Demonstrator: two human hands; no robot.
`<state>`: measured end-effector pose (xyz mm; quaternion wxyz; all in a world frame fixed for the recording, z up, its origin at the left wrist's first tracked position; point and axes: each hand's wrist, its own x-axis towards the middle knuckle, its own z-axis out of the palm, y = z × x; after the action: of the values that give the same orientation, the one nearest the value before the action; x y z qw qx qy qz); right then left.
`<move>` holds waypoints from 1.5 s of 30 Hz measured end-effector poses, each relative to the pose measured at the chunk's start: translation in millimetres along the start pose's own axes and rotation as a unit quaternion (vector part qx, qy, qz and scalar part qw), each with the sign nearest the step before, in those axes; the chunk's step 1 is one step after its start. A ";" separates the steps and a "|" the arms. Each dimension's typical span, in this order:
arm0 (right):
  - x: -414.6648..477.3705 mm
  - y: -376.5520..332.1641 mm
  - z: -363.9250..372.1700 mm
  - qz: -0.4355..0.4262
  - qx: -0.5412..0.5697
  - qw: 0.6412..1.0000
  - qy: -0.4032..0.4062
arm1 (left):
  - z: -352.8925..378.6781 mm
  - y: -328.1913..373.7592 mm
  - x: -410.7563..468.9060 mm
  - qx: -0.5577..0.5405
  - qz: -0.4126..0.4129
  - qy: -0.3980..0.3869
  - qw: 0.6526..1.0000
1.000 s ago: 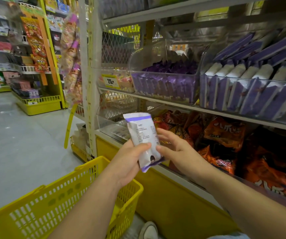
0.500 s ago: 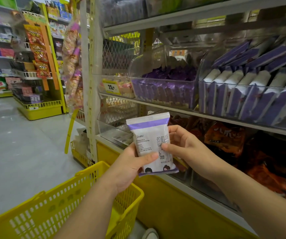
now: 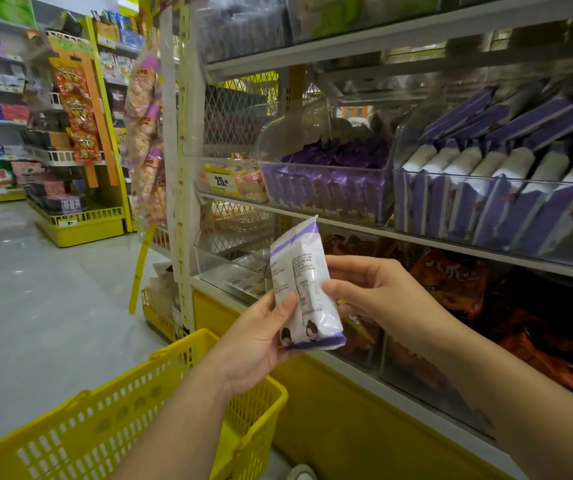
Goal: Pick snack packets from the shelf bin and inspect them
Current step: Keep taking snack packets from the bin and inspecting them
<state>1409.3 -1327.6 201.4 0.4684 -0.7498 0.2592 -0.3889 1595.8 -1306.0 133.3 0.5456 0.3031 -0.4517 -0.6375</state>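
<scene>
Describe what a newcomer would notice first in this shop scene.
First comes the white-and-purple snack packet, held upright at centre between the left hand and the right hand, its small print facing the camera. Behind it, at upper right, clear shelf bins hold rows of purple packets. At lower left sits a bright yellow basket.

Too small to read: print on packet (image 3: 307, 292). Hidden behind it: fingertips of left hand (image 3: 254, 344) and right hand (image 3: 378, 292), thumbs alone in front. Cut off at bottom edge: basket (image 3: 105, 427), shoe (image 3: 300, 472). Blurred beyond telling: goods in top-shelf bins (image 3: 243, 26). Partly hidden behind right hand: orange bags (image 3: 451, 275).
</scene>
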 end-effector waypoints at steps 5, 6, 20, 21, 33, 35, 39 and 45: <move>0.1 10.5 0.6 0.035 0.043 0.998 -0.037 | 1.2 0.9 -0.9 -0.018 0.002 0.040 0.999; 0.6 11.9 0.3 0.040 0.036 0.998 -0.044 | 1.8 1.7 -1.2 -0.015 0.005 0.050 0.999; -3.1 25.4 -4.9 0.040 -0.176 0.983 -0.044 | 15.8 9.4 -2.6 -0.060 0.011 0.075 0.995; -3.4 26.5 -4.5 0.029 -0.181 0.982 -0.037 | 15.9 9.5 -2.4 -0.084 0.012 0.057 0.995; -8.8 40.9 13.7 -0.051 -0.187 0.980 0.032 | 19.8 6.9 -1.6 -0.146 0.031 -0.012 0.989; -9.0 42.1 11.9 -0.048 -0.186 0.981 0.027 | 17.7 6.5 -0.3 -0.073 0.048 0.041 0.995; -3.6 37.3 8.2 -0.014 -0.109 0.993 0.033 | 14.3 4.4 1.5 0.074 0.068 0.141 0.985; 0.6 33.9 11.2 -0.002 -0.076 0.997 0.005 | 20.9 1.6 -2.0 0.252 0.051 0.107 0.961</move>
<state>1418.1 -1336.9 168.0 0.4076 -0.7820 0.2888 -0.3727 1578.6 -1299.0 143.1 0.5284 0.4740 -0.5512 -0.4386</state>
